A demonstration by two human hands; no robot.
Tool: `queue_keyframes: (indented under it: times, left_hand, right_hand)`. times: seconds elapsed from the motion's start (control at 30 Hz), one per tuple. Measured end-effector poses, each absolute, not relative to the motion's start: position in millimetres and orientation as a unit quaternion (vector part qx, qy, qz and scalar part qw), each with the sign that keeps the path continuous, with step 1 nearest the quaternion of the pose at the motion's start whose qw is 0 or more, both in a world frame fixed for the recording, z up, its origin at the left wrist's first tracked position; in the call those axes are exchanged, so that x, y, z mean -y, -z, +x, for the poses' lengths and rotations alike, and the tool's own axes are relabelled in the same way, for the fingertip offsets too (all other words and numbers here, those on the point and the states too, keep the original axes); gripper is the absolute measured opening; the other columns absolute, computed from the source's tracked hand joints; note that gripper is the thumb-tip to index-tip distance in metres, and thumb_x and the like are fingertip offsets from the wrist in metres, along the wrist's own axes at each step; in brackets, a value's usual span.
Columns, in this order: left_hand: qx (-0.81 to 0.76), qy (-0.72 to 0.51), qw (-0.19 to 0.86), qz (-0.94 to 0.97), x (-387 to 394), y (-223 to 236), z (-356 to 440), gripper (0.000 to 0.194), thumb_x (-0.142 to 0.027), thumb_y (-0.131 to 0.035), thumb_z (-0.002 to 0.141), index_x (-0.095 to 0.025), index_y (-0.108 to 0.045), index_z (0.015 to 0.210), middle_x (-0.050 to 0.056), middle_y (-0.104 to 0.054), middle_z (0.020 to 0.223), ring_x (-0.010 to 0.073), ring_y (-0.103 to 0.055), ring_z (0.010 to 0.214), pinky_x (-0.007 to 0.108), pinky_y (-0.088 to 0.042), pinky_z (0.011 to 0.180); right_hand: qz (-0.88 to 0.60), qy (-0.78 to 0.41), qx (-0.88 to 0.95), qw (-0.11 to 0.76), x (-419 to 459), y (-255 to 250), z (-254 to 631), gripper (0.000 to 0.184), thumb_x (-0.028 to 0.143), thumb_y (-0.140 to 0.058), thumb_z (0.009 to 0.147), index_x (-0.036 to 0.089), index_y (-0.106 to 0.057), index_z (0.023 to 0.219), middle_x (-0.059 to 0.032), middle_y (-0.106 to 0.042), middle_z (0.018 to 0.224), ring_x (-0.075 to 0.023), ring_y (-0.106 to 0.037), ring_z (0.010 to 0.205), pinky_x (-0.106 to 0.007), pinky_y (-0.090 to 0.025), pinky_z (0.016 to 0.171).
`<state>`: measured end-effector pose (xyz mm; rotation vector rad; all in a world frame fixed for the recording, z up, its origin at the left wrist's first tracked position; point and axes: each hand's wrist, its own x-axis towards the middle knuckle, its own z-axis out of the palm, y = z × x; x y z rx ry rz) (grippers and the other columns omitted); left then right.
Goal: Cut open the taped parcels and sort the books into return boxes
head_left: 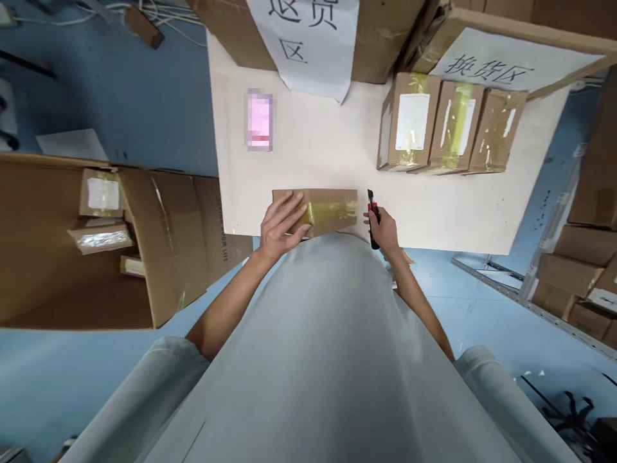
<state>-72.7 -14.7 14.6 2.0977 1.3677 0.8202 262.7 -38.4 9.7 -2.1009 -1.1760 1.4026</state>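
Observation:
A small taped cardboard box (332, 211) lies lengthwise at the near edge of the white table, against my body. My left hand (283, 225) rests on its left end with the fingers spread over the top and the thumb toward the near side. Just off the box's right end, my right hand (384, 230) is closed around a black and red utility knife (373, 215), its tip pointing away from me. The knife does not touch the box. Yellowish tape runs along the box's top.
Three taped cartons (453, 125) stand in a row at the back right, before an open labelled box (520, 61). A paper sign (313, 51) hangs on another box. A blurred pink item (259, 120) lies left. A large open carton (168, 238) holding small boxes stands left of the table.

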Motion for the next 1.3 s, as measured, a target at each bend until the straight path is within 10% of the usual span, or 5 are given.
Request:
queue_keyframes:
  times: [0.4, 0.7, 1.07, 1.3]
  left_hand:
    - [-0.590, -0.341, 0.254, 0.687, 36, -59, -53, 0.039, -0.044, -0.070, 0.110, -0.026, -0.077, 0.144, 0.012, -0.078, 0.147, 0.0299, -0.076, 0.134, 0.052, -0.062, 0.118]
    - [-0.596, -0.346, 0.422, 0.589, 26, -42, -49, 0.055, -0.056, -0.071, 0.109, -0.028, -0.068, 0.157, 0.010, -0.073, 0.148, 0.0244, -0.073, 0.133, 0.043, -0.067, 0.115]
    - [-0.549, -0.368, 0.605, 0.444, 16, 42, -42, 0.047, -0.053, -0.088, 0.093, -0.025, -0.082, 0.131, 0.013, -0.069, 0.153, 0.0336, -0.072, 0.142, 0.053, -0.065, 0.119]
    - [-0.544, -0.364, 0.601, 0.459, 18, 54, -45, 0.046, -0.051, -0.087, 0.094, -0.025, -0.082, 0.133, 0.013, -0.070, 0.152, 0.0327, -0.070, 0.144, 0.055, -0.060, 0.125]
  right_hand:
    - [-0.729, -0.549, 0.310, 0.265, 35, 22, 243, 0.033, 0.056, -0.063, 0.107, 0.023, -0.065, 0.108, -0.0124, -0.085, 0.114, -0.0251, -0.084, 0.104, -0.038, -0.073, 0.077]
    - [-0.757, -0.468, 0.338, 0.306, 51, -11, 265, 0.048, 0.066, -0.060, 0.104, 0.022, -0.070, 0.119, -0.0098, -0.084, 0.109, -0.0236, -0.084, 0.096, -0.036, -0.072, 0.077]
    - [-0.713, -0.228, 0.663, -0.016, 29, -81, 254, 0.052, 0.040, -0.033, 0.120, 0.020, -0.061, 0.159, -0.0181, -0.075, 0.146, -0.0333, -0.076, 0.119, -0.040, -0.060, 0.093]
    - [-0.498, -0.244, 0.801, -0.225, -10, -102, 183, 0.051, 0.035, -0.036, 0.122, 0.027, -0.056, 0.168, -0.0157, -0.080, 0.131, -0.0296, -0.078, 0.102, -0.034, -0.051, 0.080]
